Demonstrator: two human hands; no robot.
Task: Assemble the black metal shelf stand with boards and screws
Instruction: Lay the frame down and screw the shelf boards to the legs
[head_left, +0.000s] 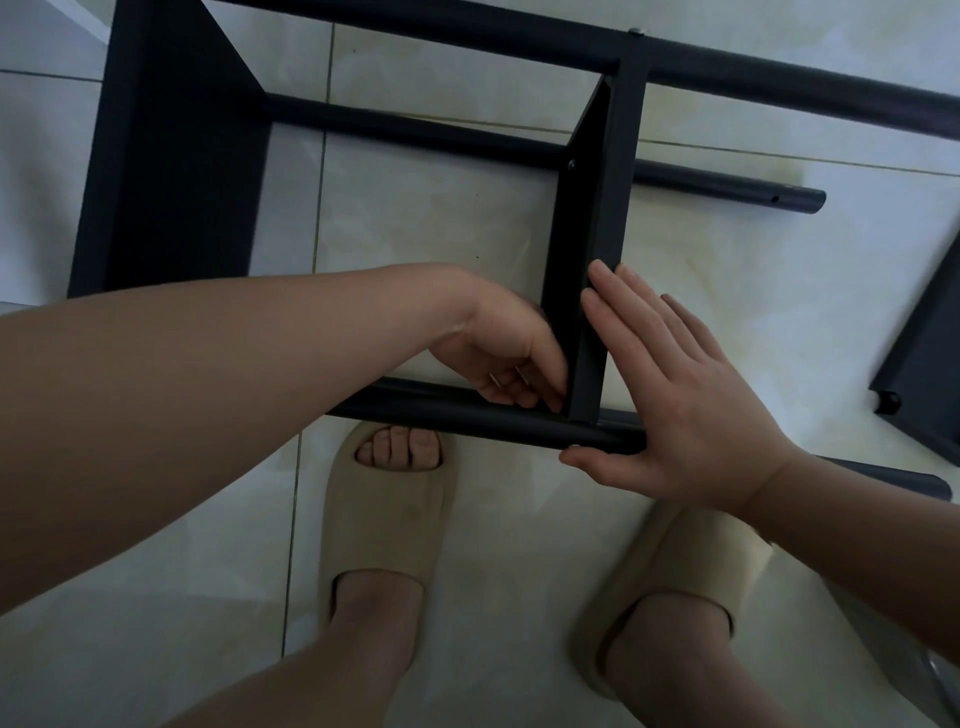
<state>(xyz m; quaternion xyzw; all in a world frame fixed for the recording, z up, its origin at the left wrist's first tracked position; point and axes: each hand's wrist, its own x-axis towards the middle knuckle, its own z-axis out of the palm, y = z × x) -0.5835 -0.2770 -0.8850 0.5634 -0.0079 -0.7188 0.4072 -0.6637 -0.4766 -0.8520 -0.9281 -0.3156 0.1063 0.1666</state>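
Pale tiled floor (467, 223) fills the frame, seen from above, with grout lines running through the upper left. Black metal shelf stand (467, 36) lies on its side across the upper and middle frame: long round tubes run left to right, joined by two upright boards. Wide board (171, 156) stands at upper left; narrow board (587, 234) stands at centre, with a screw head (572, 164) visible on its inner face. Near tube (457, 410) crosses the middle of the frame, meeting the narrow board's lower end.

Left hand (498, 348) reaches in from the left, fingers bent, tips at the corner where the narrow board meets the near tube; whether they pinch anything cannot be told. Right hand (691, 405) is spread flat, straight fingers against the narrow board's outer face, thumb lying along the near tube.

Loose board (930, 353) lies tilted at the right edge, well apart. Two beige slippers (384, 519) occupy the lower centre.
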